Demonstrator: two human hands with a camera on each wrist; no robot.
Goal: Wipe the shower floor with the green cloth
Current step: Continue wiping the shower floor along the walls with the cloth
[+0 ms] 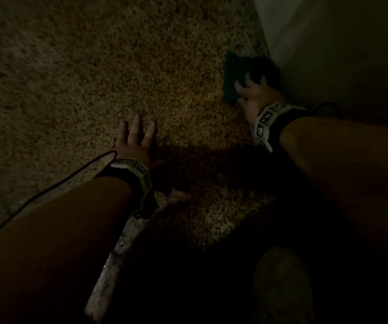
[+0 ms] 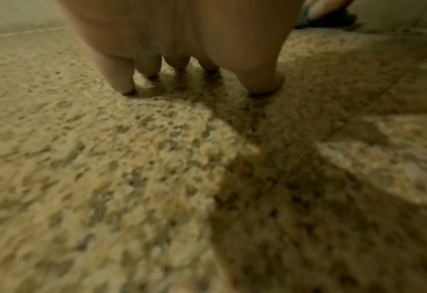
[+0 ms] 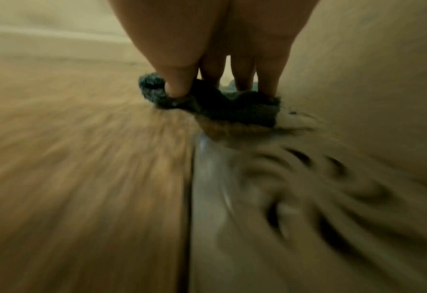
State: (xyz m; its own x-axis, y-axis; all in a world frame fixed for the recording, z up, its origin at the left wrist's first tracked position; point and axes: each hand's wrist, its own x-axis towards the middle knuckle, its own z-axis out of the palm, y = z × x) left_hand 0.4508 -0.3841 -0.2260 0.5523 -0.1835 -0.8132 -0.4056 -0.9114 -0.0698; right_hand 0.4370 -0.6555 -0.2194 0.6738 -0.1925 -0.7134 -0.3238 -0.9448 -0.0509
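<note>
The green cloth (image 1: 231,78) lies crumpled on the speckled shower floor (image 1: 118,66), close against the pale wall (image 1: 328,54) at the right. My right hand (image 1: 255,94) presses down on it with spread, fairly straight fingers. In the right wrist view the fingertips (image 3: 179,87) sink into the cloth (image 3: 219,107), and the picture is streaked with motion blur. My left hand (image 1: 133,139) lies flat on the bare floor, fingers spread, well left of the cloth. The left wrist view shows those fingers (image 2: 122,79) planted on the floor (image 2: 132,178), holding nothing.
The scene is dim. A slotted drain cover (image 3: 320,188) sits beside a floor seam (image 3: 189,198) just behind the cloth. A pale raised strip (image 1: 111,265) runs under my left forearm. A rounded shape (image 1: 282,288), perhaps a knee or foot, is at bottom right.
</note>
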